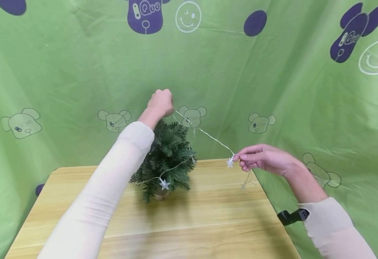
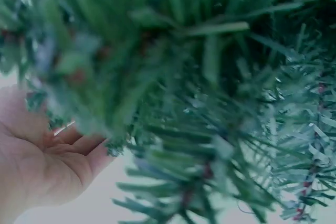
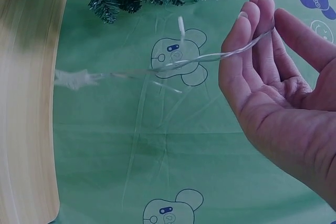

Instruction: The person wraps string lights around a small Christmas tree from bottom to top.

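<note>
A small artificial Christmas tree (image 1: 173, 144) stands on the wooden table, its base mostly hidden by branches. Star-shaped string lights (image 1: 213, 138) loop round it, with one star (image 1: 164, 184) hanging at the front. Just above the treetop, my left hand (image 1: 161, 102) grips the strand, its fingers largely turned away in the head view. The left wrist view shows that palm (image 2: 42, 166) behind blurred needles. Off to the right, my right hand (image 1: 266, 158) pinches the strand by a star (image 1: 230, 162) at thumb and fingertips. From there a loose end dangles, bearing another star (image 3: 79, 78).
The wooden table (image 1: 208, 230) has its right edge below my right hand. A green curtain (image 1: 224, 72) with printed bears hangs close behind and along both sides. A black strap device (image 1: 292, 217) sits at my right wrist.
</note>
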Available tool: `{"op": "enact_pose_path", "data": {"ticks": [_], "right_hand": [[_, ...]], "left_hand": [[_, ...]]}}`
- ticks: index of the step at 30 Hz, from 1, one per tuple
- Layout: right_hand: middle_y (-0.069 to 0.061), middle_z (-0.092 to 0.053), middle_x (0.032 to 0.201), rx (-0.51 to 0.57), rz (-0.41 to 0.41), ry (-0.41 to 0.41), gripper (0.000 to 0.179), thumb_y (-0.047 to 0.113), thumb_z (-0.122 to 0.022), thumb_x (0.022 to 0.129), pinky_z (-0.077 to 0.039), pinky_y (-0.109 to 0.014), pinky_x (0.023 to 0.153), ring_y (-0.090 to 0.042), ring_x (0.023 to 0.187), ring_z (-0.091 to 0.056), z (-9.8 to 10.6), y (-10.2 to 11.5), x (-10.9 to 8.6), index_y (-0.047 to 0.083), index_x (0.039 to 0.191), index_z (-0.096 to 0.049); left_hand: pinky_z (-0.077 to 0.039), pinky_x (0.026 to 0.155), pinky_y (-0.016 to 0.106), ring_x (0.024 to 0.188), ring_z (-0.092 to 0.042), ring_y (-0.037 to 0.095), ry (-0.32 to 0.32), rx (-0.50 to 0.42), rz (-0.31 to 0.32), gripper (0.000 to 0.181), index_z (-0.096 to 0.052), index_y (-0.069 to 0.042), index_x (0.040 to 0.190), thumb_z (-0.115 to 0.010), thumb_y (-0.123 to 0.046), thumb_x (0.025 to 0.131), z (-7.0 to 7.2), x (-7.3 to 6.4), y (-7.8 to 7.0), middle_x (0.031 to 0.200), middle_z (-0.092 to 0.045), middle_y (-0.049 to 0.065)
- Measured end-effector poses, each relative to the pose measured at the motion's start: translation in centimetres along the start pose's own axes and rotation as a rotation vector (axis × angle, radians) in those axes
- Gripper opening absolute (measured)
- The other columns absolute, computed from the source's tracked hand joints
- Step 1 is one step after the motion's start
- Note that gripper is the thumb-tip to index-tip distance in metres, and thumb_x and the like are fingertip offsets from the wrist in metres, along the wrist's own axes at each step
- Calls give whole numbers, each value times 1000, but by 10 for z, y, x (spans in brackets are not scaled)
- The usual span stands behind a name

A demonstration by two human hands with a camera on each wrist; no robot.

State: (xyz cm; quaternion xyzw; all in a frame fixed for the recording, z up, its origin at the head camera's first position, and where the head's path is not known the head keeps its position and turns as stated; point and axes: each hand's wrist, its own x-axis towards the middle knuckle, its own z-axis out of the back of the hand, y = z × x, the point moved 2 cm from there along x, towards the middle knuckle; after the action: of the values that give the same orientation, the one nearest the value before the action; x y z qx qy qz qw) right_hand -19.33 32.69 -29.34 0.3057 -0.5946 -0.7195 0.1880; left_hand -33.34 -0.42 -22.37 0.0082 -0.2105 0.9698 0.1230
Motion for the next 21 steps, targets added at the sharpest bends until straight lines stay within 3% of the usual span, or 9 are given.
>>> {"op": "enact_pose_path", "data": {"ticks": [3, 6, 9, 11, 17, 21], "right_hand": [[-4, -73, 104, -4, -1, -1, 28, 4, -49, 104, -60, -32, 90, -14, 93, -69, -1, 1, 0, -2, 126, -65], [-5, -73, 104, -11, 0, -2, 28, 4, -49, 104, -59, -33, 90, -15, 94, -70, -1, 1, 1, -4, 127, -64], [-5, -73, 105, -16, -4, -5, 28, 4, -50, 104, -59, -33, 91, -15, 95, -70, -1, 1, 0, -4, 126, -64], [-5, -73, 104, -19, -9, -9, 27, 5, -50, 104, -59, -33, 92, -16, 95, -70, 0, 0, 0, -3, 126, -64], [-5, -73, 104, -31, -11, -9, 27, 5, -49, 104, -59, -33, 92, -16, 95, -69, 0, 0, -2, -3, 125, -65], [-5, -72, 104, -41, -6, -3, 27, 5, -49, 104, -59, -33, 92, -16, 94, -69, 0, 1, -1, -2, 124, -65]], "left_hand": [[-35, 49, 26, 59, -40, 16, 17, -12, 9, 29, -38, -14, 62, -48, 7, 79, 0, 2, 6, 65, -40, 3], [-37, 50, 25, 59, -41, 16, 40, -33, 17, 24, -48, -12, 62, -51, 6, 77, 1, 3, 13, 66, -49, 2], [-44, 58, 28, 73, -53, 21, 66, -55, 27, 17, -61, -10, 69, -54, 3, 77, 3, 2, 21, 86, -66, 8], [-48, 64, 30, 85, -57, 25, 69, -55, 31, 18, -68, -10, 76, -54, 1, 78, 4, 1, 25, 101, -70, 10], [-55, 83, 38, 101, -62, 29, 115, -68, 35, 14, -71, -7, 81, -57, -3, 82, 2, 1, 36, 117, -72, 10], [-54, 96, 42, 114, -61, 32, 144, -84, 44, 16, -76, -6, 97, -64, -8, 87, 1, 2, 40, 127, -70, 12]]}}
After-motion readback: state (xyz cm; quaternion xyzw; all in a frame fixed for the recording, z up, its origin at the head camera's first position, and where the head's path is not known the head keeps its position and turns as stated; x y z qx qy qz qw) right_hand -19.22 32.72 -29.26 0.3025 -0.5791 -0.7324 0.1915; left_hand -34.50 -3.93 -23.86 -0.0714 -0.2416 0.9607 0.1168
